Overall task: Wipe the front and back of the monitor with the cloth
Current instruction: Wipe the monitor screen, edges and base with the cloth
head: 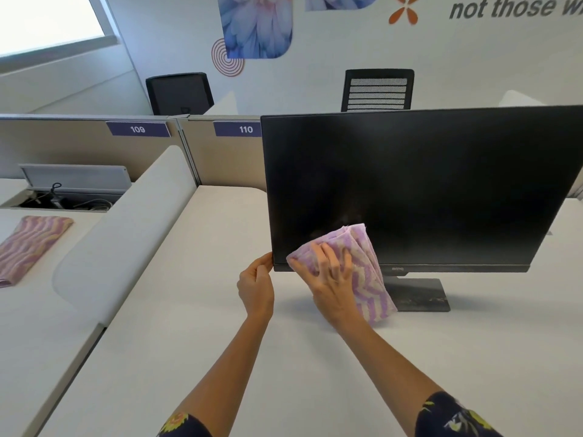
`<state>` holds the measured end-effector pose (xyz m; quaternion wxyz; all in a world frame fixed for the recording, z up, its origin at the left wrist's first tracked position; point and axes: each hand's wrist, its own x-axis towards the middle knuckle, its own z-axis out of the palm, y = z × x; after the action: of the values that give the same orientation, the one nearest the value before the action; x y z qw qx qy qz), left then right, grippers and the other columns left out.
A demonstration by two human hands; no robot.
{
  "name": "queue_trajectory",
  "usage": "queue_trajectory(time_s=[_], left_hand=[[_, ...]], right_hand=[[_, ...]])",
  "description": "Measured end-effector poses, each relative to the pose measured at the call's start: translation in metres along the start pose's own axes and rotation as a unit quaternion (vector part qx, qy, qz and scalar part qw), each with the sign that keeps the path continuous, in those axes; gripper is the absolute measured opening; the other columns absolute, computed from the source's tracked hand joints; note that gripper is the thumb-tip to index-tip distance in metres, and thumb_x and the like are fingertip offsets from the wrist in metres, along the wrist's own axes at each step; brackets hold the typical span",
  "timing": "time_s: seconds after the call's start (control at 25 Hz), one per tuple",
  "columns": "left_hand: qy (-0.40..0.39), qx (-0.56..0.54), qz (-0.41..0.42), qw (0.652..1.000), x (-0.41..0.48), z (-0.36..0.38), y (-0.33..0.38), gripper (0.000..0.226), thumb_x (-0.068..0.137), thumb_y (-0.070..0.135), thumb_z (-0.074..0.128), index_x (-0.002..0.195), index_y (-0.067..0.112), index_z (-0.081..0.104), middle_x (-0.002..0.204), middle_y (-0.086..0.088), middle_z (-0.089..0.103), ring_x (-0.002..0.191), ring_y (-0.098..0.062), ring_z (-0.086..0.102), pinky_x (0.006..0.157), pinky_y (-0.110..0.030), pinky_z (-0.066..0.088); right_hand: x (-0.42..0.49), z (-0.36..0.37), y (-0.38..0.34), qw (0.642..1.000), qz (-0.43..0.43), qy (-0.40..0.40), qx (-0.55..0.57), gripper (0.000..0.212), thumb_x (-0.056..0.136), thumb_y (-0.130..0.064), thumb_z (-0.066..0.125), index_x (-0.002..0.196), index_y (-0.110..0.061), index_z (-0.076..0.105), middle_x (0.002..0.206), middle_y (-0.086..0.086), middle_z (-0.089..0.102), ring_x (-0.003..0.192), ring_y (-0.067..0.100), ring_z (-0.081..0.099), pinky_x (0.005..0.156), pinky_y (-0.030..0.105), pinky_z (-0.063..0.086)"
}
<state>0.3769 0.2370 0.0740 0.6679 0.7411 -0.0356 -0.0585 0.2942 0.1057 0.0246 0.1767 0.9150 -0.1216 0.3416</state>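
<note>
A black monitor (426, 184) with a dark screen stands on its flat stand (422, 294) on a white desk (195, 326). A purple and cream patterned cloth (362, 263) lies against the screen's lower left corner. My right hand (331, 275) presses the folded cloth to the screen with its fingers spread; the cloth's tail hangs down past the bottom bezel. My left hand (257, 285) grips the monitor's lower left edge, thumb and fingertips on the bezel corner. The monitor's back is hidden.
A second patterned cloth (28, 244) lies on the neighbouring desk at left, beyond a white rounded divider (126, 234). An open cable tray (69, 197) sits behind it. Partition panels labelled 109 and 110 and two black chairs (179, 93) stand behind.
</note>
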Motion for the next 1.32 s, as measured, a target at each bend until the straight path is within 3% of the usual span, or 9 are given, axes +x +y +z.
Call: queue_trajectory(time_s=[0.2,0.36,0.52,0.68,0.92,1.16,1.32], left_hand=[[-0.009,0.003,0.008,1.000,-0.002,-0.001,-0.001,0.037,0.097,0.012,0.040,0.106,0.028,0.073,0.104,0.011,0.072,0.105,-0.011,0.066,0.096,-0.029,0.050],[-0.005,0.009,-0.004,1.000,-0.003,0.002,-0.004,0.034,0.099,0.014,0.042,0.115,0.022,0.072,0.112,0.008,0.071,0.110,-0.013,0.063,0.102,-0.035,0.048],[0.001,0.008,-0.007,1.000,-0.007,0.003,-0.002,0.033,0.100,0.014,0.043,0.118,0.020,0.070,0.115,0.004,0.071,0.111,-0.015,0.063,0.103,-0.036,0.048],[0.004,0.016,-0.007,1.000,-0.008,0.001,0.005,0.036,0.098,0.013,0.040,0.113,0.020,0.072,0.112,0.003,0.072,0.107,-0.016,0.065,0.099,-0.034,0.049],[-0.005,0.031,-0.012,0.999,-0.009,0.001,0.008,0.033,0.098,0.014,0.044,0.113,0.021,0.072,0.113,0.003,0.072,0.108,-0.016,0.064,0.099,-0.034,0.048],[-0.005,0.048,-0.003,0.999,-0.013,0.000,0.009,0.032,0.102,0.017,0.042,0.121,0.017,0.068,0.120,0.000,0.068,0.113,-0.019,0.061,0.102,-0.038,0.046],[0.003,0.050,0.014,0.999,-0.016,0.002,0.012,0.032,0.103,0.019,0.043,0.125,0.014,0.066,0.124,-0.002,0.067,0.115,-0.020,0.060,0.100,-0.036,0.046]], right_hand=[[-0.031,0.002,0.022,0.999,0.028,-0.031,0.001,0.087,0.071,-0.026,0.082,0.146,-0.037,0.041,0.148,0.014,0.032,0.139,0.038,0.029,0.113,0.065,0.022],[-0.049,-0.008,0.056,0.996,0.089,-0.030,-0.010,0.069,0.078,-0.026,0.075,0.141,-0.035,0.049,0.146,0.016,0.035,0.137,0.041,0.032,0.113,0.064,0.023],[-0.072,-0.017,0.093,0.983,0.175,-0.049,-0.022,0.056,0.085,-0.035,0.071,0.138,-0.031,0.053,0.146,0.020,0.039,0.134,0.044,0.037,0.106,0.061,0.036],[-0.069,-0.020,0.086,0.969,0.244,-0.027,-0.005,0.057,0.084,-0.029,0.074,0.137,-0.034,0.054,0.145,0.017,0.035,0.131,0.042,0.039,0.101,0.057,0.044],[-0.032,-0.015,0.026,0.981,0.189,-0.037,0.027,0.073,0.069,-0.022,0.086,0.134,-0.038,0.054,0.146,0.016,0.041,0.133,0.040,0.035,0.103,0.060,0.038],[-0.041,-0.011,0.022,0.990,0.133,-0.047,0.024,0.082,0.074,-0.023,0.083,0.145,-0.034,0.044,0.147,0.019,0.035,0.136,0.043,0.033,0.107,0.065,0.035],[-0.058,-0.019,0.058,0.977,0.203,-0.064,0.030,0.079,0.084,-0.040,0.073,0.149,-0.030,0.030,0.148,0.021,0.038,0.135,0.043,0.036,0.104,0.059,0.042]])
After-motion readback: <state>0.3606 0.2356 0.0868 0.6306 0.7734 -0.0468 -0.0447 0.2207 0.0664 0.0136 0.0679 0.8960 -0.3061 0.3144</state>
